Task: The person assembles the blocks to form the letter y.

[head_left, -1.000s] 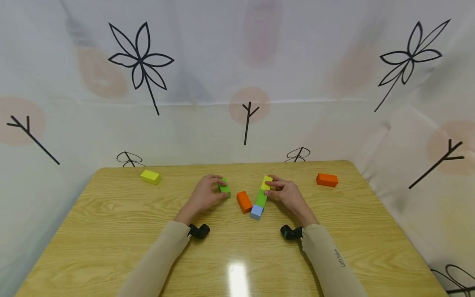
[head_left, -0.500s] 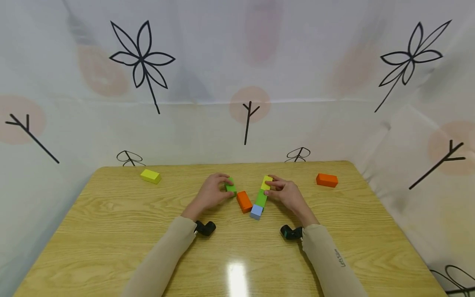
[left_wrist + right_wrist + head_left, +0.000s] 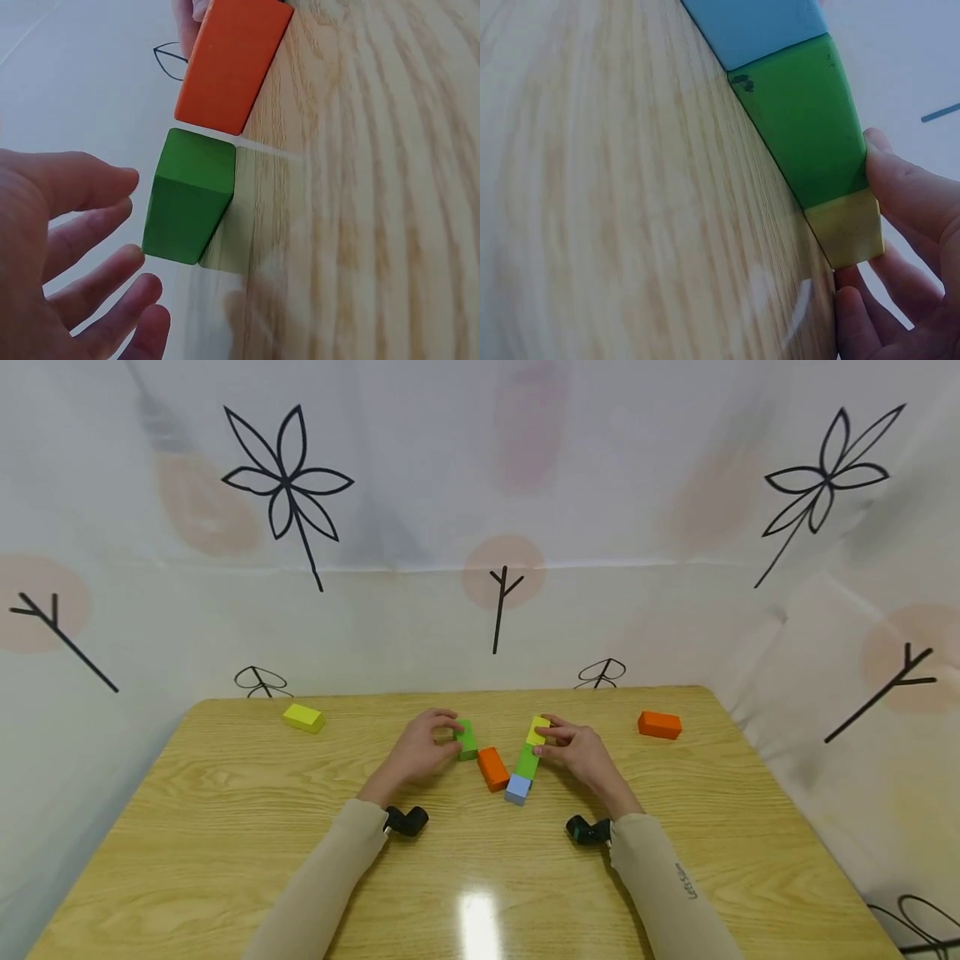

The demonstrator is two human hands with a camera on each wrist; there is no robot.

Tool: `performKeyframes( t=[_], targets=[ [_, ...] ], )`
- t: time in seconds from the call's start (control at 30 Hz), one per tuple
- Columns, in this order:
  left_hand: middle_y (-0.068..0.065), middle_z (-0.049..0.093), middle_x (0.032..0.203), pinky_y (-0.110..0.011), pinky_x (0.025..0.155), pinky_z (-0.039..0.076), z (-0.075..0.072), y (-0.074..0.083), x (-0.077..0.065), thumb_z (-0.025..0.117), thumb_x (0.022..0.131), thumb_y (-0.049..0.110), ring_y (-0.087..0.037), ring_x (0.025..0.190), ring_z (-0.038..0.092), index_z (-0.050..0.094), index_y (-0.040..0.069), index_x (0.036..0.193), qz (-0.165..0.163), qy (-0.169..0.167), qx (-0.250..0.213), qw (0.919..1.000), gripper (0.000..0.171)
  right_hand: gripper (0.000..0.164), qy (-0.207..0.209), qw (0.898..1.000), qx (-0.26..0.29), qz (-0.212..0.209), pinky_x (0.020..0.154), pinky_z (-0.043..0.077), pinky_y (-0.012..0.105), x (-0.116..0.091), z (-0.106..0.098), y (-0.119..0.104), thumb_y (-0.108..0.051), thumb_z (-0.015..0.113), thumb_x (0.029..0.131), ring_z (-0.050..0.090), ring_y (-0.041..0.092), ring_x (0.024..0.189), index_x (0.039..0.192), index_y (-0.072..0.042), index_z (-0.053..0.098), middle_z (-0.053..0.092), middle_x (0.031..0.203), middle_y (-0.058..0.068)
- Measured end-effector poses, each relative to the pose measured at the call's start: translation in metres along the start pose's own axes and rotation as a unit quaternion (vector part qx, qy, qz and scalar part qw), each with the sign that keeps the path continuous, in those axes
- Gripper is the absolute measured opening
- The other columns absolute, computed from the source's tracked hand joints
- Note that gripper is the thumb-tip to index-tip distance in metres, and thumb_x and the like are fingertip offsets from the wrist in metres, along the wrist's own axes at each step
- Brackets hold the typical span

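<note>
A green block (image 3: pixel 467 740) lies on the table just past the fingertips of my left hand (image 3: pixel 417 748). In the left wrist view, that hand's loosely bent fingers (image 3: pixel 112 262) are beside the green block (image 3: pixel 191 202) and grip nothing. An orange block (image 3: pixel 492 769) sits between it and a slanting row on the right. Blue (image 3: pixel 518 789), green (image 3: pixel 527 762) and yellow (image 3: pixel 537 729) blocks form this row, end to end. My right hand (image 3: pixel 581 752) holds the far yellow block, thumb by its seam with the green one, other fingers around its far end.
Another yellow block (image 3: pixel 303 718) lies at the table's back left, and another orange block (image 3: pixel 660 725) at the back right. A pale printed cloth (image 3: pixel 405 635) hangs behind the wooden table (image 3: pixel 225 827).
My left hand slid the green block right, up to the orange block, then let go and drew back slightly left. The right hand stays at the row.
</note>
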State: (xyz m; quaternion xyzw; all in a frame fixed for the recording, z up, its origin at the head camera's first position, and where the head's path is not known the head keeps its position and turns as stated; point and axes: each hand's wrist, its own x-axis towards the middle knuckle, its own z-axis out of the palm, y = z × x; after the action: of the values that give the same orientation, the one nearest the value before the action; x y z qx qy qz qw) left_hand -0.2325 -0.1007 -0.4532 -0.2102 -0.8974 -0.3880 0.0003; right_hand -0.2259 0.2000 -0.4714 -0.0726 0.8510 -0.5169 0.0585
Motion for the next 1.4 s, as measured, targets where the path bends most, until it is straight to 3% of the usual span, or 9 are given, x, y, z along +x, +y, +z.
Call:
performKeyframes(
  t=[0.2, 0.63, 1.4],
  targets=[
    [-0.008, 0.056, 0.136, -0.046, 0.102, 0.045, 0.002, -0.004, 0.001, 0.074, 0.091, 0.013, -0.030, 0.121, 0.055, 0.074, 0.008, 0.109, 0.000, -0.006, -0.013, 0.9999, 0.019, 0.046, -0.001, 1.000, 0.004, -0.002, 0.110, 0.037, 0.048, -0.002, -0.002, -0.001, -0.017, 0.077, 0.089, 0.039, 0.034, 0.140, 0.130, -0.001, 0.065, 0.042, 0.154, 0.008],
    [-0.010, 0.055, 0.136, -0.049, 0.105, 0.042, 0.006, 0.000, 0.004, 0.074, 0.091, 0.013, -0.034, 0.129, 0.049, 0.073, 0.003, 0.111, -0.001, -0.004, -0.018, 0.9998, 0.022, 0.046, -0.004, 1.000, 0.016, -0.006, 0.110, 0.037, 0.048, -0.001, -0.001, -0.002, -0.015, 0.078, 0.088, 0.039, 0.034, 0.140, 0.130, 0.000, 0.065, 0.042, 0.154, 0.008],
    [-0.011, 0.056, 0.136, -0.047, 0.107, 0.040, 0.019, 0.005, 0.015, 0.072, 0.091, 0.011, -0.034, 0.128, 0.049, 0.074, 0.003, 0.110, 0.010, 0.000, -0.022, 0.9997, 0.021, 0.045, 0.002, 1.000, 0.009, -0.004, 0.110, 0.038, 0.048, -0.002, 0.000, -0.002, -0.014, 0.077, 0.089, 0.039, 0.034, 0.140, 0.130, -0.001, 0.065, 0.043, 0.154, 0.008]
  ],
)
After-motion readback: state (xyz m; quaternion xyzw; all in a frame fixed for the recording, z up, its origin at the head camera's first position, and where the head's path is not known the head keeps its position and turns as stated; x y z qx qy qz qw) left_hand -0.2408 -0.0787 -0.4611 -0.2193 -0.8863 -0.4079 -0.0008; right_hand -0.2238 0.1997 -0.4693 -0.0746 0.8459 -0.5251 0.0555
